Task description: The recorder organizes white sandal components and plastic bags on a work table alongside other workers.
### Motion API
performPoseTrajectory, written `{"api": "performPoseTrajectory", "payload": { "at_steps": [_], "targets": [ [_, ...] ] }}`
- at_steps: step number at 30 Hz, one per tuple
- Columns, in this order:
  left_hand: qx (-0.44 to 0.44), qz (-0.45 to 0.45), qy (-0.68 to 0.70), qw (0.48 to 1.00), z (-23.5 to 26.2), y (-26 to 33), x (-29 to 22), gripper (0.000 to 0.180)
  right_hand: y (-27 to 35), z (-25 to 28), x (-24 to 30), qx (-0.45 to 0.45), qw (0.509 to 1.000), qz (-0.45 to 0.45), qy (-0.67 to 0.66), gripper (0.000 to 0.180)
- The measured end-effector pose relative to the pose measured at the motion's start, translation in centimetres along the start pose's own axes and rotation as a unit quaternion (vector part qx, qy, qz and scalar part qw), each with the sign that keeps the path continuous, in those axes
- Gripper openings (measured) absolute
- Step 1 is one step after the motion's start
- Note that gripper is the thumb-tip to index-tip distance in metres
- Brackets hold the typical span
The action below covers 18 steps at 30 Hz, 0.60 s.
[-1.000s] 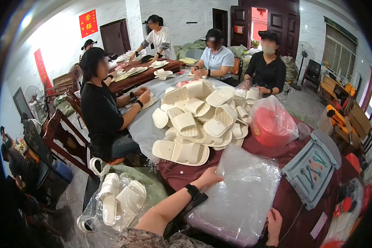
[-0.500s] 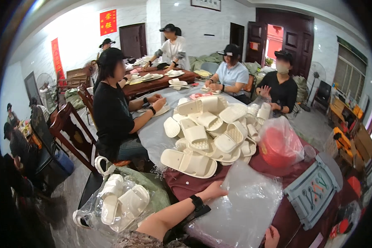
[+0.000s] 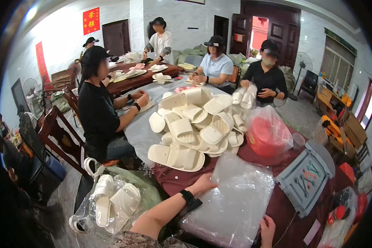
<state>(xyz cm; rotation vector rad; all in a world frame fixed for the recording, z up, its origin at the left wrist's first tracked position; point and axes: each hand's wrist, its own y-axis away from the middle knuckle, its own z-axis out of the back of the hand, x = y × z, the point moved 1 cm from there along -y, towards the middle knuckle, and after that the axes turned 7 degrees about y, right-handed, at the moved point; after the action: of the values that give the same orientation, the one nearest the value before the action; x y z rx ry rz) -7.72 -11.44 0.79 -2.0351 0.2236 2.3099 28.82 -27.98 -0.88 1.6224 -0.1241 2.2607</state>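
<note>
A wide sheet of clear plastic bags [image 3: 235, 198] lies in front of me, apparently a stack, over the maroon tablecloth. My left hand [image 3: 203, 184], with a black wristband behind it, is closed at the left edge of the plastic. At the lower right edge, the curled fingers of my right hand [image 3: 268, 228] touch the plastic; its grip there is partly hidden. Just beyond the bags rises a heap of cream slippers [image 3: 190, 120], the nearest slipper [image 3: 176, 158] lying close to my left hand.
Bagged slippers [image 3: 111, 202] rest at my lower left. A red tub in clear plastic [image 3: 268, 132] and a grey plastic panel [image 3: 306, 180] stand to the right. Across the table, a co-worker in black [image 3: 266, 78] holds bagged slippers; another in black [image 3: 97, 103] sits at the left.
The whole view has shifted, so the scene sits further left and slightly higher. My hands stay at the plastic, with more of the right one showing. The far-right co-worker has raised bagged slippers.
</note>
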Motion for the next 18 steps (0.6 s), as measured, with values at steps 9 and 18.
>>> {"api": "performPoseTrajectory", "payload": {
  "at_steps": [9,18],
  "targets": [
    [0.019,0.023,0.031,0.999,0.1,-0.3,0.3,0.043,0.0,-0.3,0.4,0.009,1.0,0.001,-0.013,0.026],
    [-0.005,-0.065,-0.064,0.996,-0.5,-0.1,0.3,0.044,2.3,0.5,4.3,0.021,0.996,0.038,0.078,0.034]
  ]
}}
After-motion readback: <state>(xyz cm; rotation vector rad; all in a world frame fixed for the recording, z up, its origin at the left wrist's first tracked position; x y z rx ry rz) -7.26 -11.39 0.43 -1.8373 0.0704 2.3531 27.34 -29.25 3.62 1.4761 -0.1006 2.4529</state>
